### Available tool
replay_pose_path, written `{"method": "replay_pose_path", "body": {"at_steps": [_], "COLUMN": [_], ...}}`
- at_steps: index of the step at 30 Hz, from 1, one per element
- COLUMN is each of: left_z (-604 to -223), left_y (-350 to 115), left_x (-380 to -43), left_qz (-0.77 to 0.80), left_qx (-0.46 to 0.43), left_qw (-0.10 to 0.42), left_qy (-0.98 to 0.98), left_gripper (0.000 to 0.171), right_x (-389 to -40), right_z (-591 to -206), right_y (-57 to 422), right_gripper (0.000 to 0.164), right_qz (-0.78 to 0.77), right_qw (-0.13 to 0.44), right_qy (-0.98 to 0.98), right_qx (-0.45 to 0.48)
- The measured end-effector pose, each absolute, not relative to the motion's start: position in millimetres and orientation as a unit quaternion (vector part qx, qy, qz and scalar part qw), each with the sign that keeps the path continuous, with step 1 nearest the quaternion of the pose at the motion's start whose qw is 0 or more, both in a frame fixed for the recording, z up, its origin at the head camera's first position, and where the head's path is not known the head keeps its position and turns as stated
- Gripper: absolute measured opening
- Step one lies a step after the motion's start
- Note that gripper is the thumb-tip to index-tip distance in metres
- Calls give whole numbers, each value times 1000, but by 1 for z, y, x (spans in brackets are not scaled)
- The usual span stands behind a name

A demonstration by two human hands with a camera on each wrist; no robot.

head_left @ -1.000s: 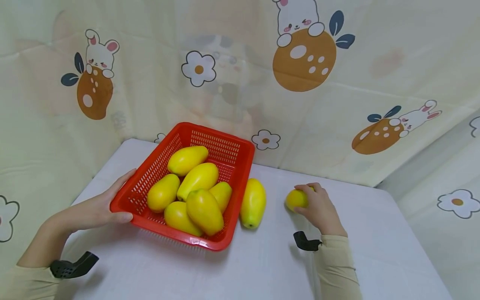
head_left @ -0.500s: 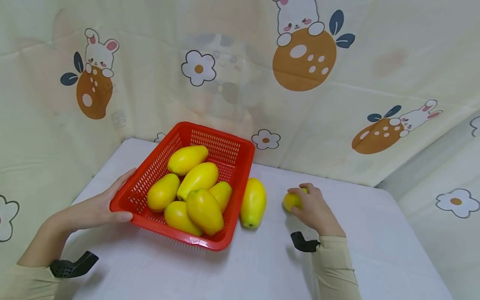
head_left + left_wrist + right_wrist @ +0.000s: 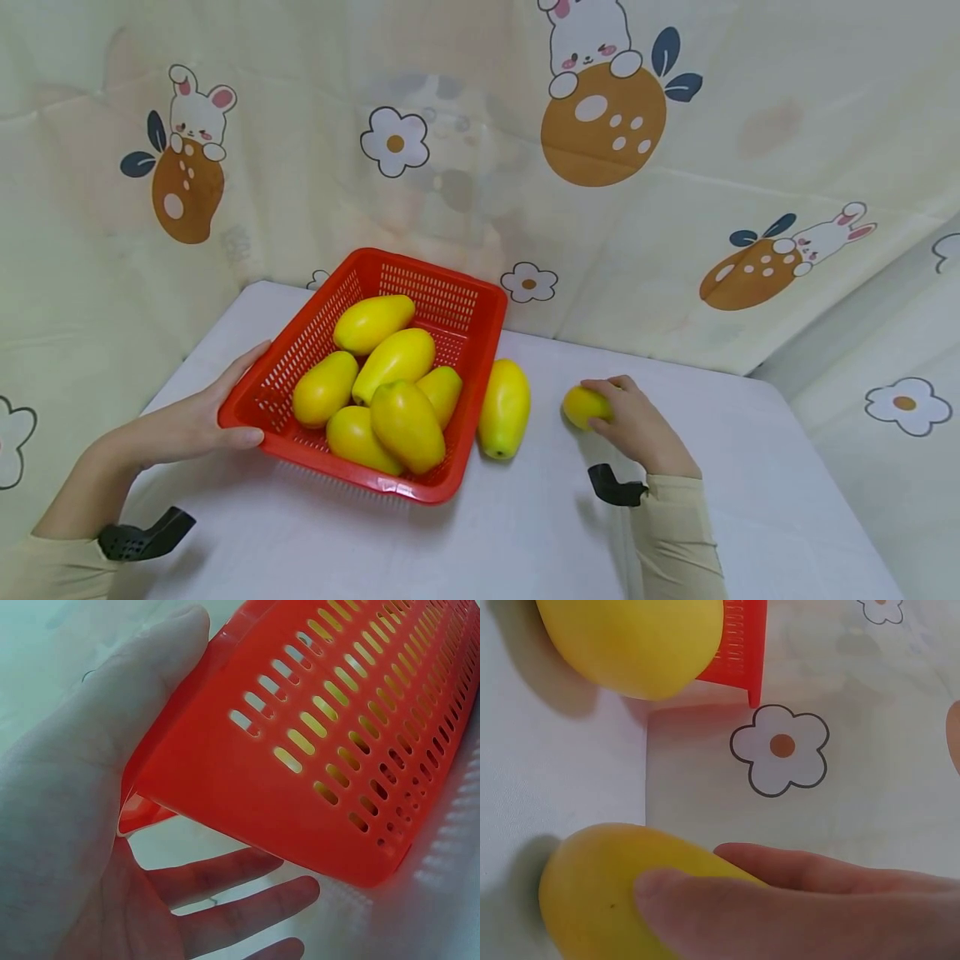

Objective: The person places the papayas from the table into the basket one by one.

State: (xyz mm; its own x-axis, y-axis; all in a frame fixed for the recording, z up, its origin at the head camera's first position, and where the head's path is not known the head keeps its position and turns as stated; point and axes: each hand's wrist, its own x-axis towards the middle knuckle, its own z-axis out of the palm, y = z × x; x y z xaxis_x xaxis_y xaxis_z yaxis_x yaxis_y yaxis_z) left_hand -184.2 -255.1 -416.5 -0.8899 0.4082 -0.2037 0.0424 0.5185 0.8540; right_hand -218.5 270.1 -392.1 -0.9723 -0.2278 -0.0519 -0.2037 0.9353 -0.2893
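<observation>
The red slatted plastic basket [image 3: 480,333] holds several yellow mangoes, one of them a mango [image 3: 407,427] lying on top of others. My left hand [image 3: 197,425] holds the basket's near left corner, the thumb along the front rim and the fingers on the left side. In the left wrist view those fingers [image 3: 247,911] reach below the rim, outside the slatted wall. On the table to the right, my right hand [image 3: 637,425] grips a mango [image 3: 583,407] between thumb and fingers. Another mango [image 3: 505,408] lies between that hand and the basket's right side.
A white-covered table [image 3: 525,533] bears everything. Behind it hangs a cream curtain [image 3: 465,208] printed with rabbits and flowers, close to the basket's far rim. Each wrist wears a black camera mount, such as the right mount [image 3: 615,486].
My right hand has shifted its hold on the mango, which sits slightly further left and shows more of its surface. My left hand and the basket stay in place.
</observation>
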Motion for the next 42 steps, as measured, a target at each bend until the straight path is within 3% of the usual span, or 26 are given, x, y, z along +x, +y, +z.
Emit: {"method": "replay_pose_path", "body": {"at_steps": [42], "left_z": [-414], "left_y": [-254], "left_x": [-183], "left_qz": [479], "left_qx": [133], "left_qw": [198], "left_qy": [845], "left_gripper": [98], "right_x": [-217], "right_z": [-379], "right_y": [249], "right_gripper": [53], "right_qz": [-193], "right_qw": [-126], "right_qy": [969], "right_qx": [-91]}}
